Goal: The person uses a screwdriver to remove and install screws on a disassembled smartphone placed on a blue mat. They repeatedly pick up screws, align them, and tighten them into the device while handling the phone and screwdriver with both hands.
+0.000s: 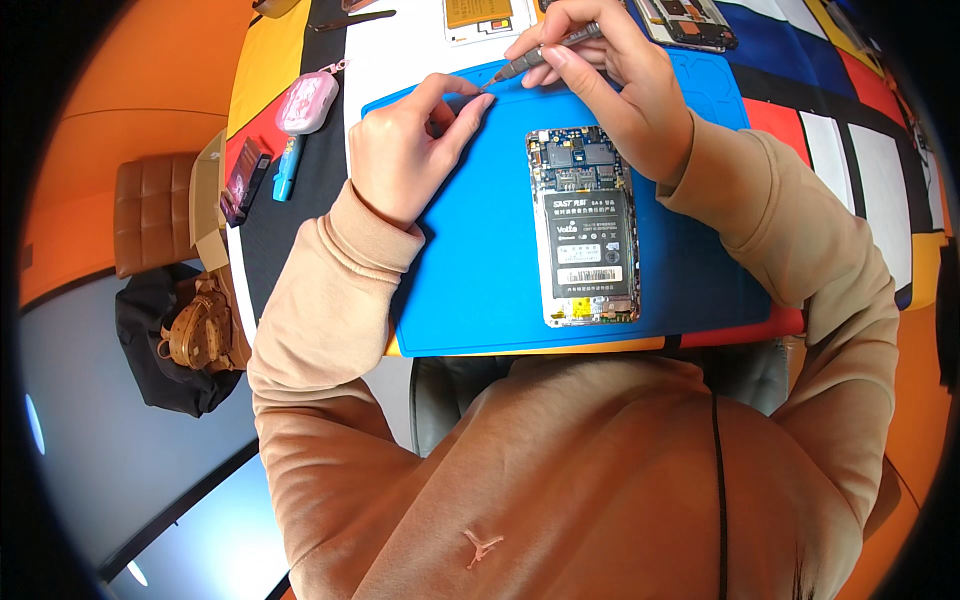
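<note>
A slim grey screwdriver (550, 54) lies slanted in my right hand (640, 110), its tip pointing left and toward me. My left hand (400, 150) is closed, thumb and forefinger pinched together right at that tip. Anything tiny between those fingertips is hidden. Both hands are over the far part of a blue work mat (465, 265). Nearer me on the mat, beneath my right wrist, lies an opened phone (585, 240). Its black battery and blue circuit board are exposed, with a yellow patch at the near end.
Other opened phone parts lie at the table's far side, one with a gold-coloured battery (478, 11) and one dark-framed phone (688, 22). Left of the mat are a pink-and-white case (308, 103), a blue pen-shaped tool (289, 168) and a small dark box (244, 185).
</note>
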A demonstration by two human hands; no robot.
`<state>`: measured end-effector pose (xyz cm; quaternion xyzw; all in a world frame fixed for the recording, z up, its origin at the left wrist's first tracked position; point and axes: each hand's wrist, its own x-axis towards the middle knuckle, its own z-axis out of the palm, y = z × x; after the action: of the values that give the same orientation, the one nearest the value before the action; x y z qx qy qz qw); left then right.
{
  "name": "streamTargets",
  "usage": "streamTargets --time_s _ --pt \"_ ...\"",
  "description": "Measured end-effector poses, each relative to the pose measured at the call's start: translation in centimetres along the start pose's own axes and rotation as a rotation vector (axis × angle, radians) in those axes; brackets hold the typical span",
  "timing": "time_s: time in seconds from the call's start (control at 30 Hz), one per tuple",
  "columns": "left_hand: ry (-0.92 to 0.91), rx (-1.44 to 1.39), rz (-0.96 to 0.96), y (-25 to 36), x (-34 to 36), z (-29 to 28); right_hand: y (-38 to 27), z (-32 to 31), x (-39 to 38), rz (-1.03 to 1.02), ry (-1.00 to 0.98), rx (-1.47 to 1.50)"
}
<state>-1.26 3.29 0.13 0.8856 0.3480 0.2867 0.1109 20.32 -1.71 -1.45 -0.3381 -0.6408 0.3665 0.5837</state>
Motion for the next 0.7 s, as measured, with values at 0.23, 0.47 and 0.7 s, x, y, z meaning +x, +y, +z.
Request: streamTargets --time_s 0.23,0.47,0.7 --pt "-0.003 -0.011 0.016 -0.09 -0.08 0.10 0.09 0.05 -0.02 -0.006 -0.018 -0.003" --pt "-0.007 0.005 0.024 -0.21 -0.10 0.09 -0.05 0.03 0.05 -0.018 -0.027 0.008" --pt "-0.011 0.022 0.044 -0.36 -0.05 0.12 -0.08 0.05 0.00 -0.016 -0.039 0.021"
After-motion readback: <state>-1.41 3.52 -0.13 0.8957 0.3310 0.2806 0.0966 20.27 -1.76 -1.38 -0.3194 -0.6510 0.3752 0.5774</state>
